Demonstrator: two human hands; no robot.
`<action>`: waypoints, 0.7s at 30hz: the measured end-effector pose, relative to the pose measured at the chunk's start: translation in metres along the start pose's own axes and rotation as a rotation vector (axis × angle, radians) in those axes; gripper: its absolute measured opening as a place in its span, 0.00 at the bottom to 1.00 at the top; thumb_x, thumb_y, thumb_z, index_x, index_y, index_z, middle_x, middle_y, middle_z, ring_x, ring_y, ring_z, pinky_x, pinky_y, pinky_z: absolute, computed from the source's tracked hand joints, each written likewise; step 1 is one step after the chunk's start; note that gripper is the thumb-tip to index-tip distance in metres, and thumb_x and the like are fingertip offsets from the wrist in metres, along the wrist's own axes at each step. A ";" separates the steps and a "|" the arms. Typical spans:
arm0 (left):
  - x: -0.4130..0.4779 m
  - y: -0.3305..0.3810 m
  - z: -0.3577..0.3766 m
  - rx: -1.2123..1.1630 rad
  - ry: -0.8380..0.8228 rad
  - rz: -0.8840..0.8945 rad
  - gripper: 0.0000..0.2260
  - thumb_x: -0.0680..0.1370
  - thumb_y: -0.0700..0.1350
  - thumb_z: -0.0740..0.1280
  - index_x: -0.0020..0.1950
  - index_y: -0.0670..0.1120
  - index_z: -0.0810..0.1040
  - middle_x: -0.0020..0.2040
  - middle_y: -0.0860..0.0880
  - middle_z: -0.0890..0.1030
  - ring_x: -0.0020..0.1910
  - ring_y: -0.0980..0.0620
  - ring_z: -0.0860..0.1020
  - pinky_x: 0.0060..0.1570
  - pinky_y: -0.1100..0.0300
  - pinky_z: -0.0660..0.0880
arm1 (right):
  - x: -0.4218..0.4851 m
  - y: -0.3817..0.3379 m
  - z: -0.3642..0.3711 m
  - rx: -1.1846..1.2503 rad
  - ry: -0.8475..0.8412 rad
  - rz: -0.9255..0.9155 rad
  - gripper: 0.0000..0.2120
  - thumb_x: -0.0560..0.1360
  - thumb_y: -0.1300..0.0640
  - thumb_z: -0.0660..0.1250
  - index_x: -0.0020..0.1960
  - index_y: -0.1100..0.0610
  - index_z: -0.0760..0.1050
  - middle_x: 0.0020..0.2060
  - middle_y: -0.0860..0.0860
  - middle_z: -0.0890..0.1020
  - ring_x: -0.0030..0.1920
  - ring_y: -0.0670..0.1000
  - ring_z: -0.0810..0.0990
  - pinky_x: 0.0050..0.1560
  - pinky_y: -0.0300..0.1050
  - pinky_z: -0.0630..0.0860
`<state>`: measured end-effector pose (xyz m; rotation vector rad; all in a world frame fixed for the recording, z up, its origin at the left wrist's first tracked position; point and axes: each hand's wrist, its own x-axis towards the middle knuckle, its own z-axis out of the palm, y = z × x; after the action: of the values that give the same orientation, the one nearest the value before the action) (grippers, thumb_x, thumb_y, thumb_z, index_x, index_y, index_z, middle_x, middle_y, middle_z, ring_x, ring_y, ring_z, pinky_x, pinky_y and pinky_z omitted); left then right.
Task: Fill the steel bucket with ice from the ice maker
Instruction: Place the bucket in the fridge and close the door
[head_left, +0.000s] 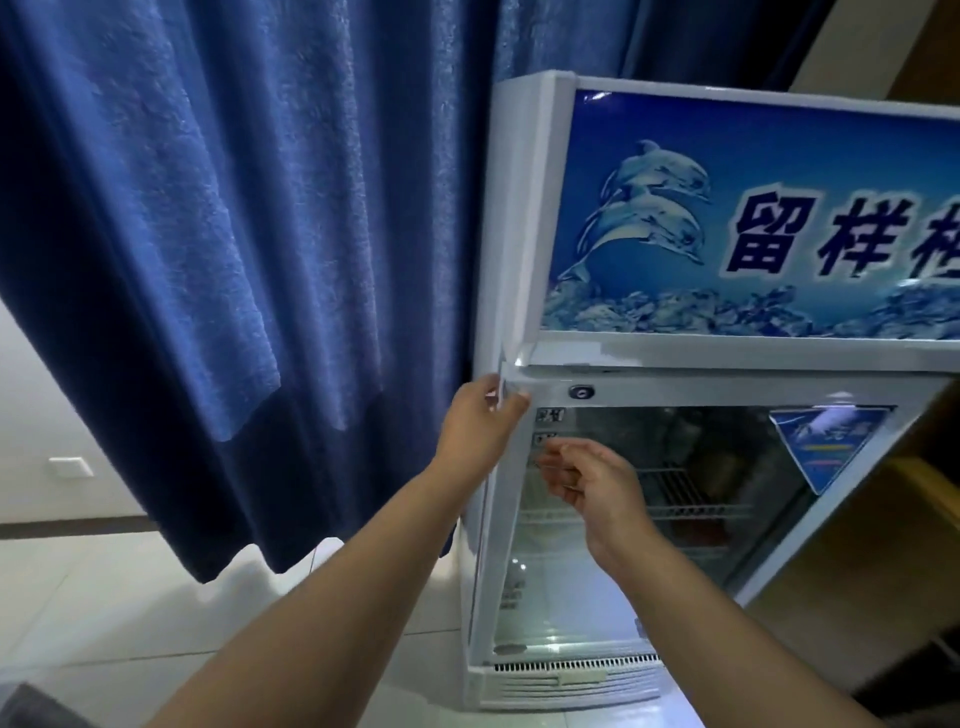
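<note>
Seen from the head camera, the left hand (480, 431) clasps the top left corner of the white-framed glass door (675, 387) of a tall white display cooler (511, 208). Its thumb lies on the front face and its fingers wrap round the edge, with the cooler's glossy blue dolphin panel (753, 218) above it and a heavy blue curtain (234, 208) to its left. The right hand (592, 486) hangs just below and to the right of the left hand, before the glass and white wire shelves (691, 512), fingers loosely curled and grasping nothing; whether it touches the pane I cannot tell.
</note>
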<state>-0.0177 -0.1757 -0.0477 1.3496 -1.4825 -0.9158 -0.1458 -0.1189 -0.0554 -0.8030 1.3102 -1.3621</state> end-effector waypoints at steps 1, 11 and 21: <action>0.006 0.000 0.004 -0.013 0.012 -0.007 0.25 0.67 0.65 0.63 0.53 0.48 0.79 0.49 0.46 0.82 0.48 0.50 0.80 0.50 0.46 0.78 | 0.002 -0.002 -0.004 -0.001 0.001 -0.001 0.09 0.77 0.66 0.61 0.46 0.61 0.80 0.37 0.54 0.84 0.37 0.50 0.81 0.43 0.43 0.77; 0.025 0.004 0.020 -0.143 0.087 -0.058 0.09 0.79 0.54 0.62 0.53 0.49 0.72 0.46 0.54 0.77 0.47 0.54 0.76 0.52 0.54 0.74 | 0.015 -0.006 -0.030 -0.020 -0.023 0.002 0.08 0.77 0.65 0.62 0.47 0.59 0.80 0.39 0.56 0.85 0.37 0.50 0.81 0.44 0.44 0.78; 0.031 0.003 0.016 -0.066 0.034 -0.064 0.14 0.79 0.57 0.59 0.53 0.47 0.71 0.44 0.53 0.76 0.44 0.52 0.75 0.47 0.56 0.74 | -0.012 -0.004 -0.033 0.026 0.027 0.011 0.09 0.77 0.67 0.62 0.44 0.59 0.80 0.37 0.55 0.84 0.35 0.49 0.80 0.41 0.42 0.77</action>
<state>-0.0335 -0.2064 -0.0453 1.3644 -1.3784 -0.9696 -0.1745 -0.0987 -0.0556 -0.7613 1.3137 -1.3832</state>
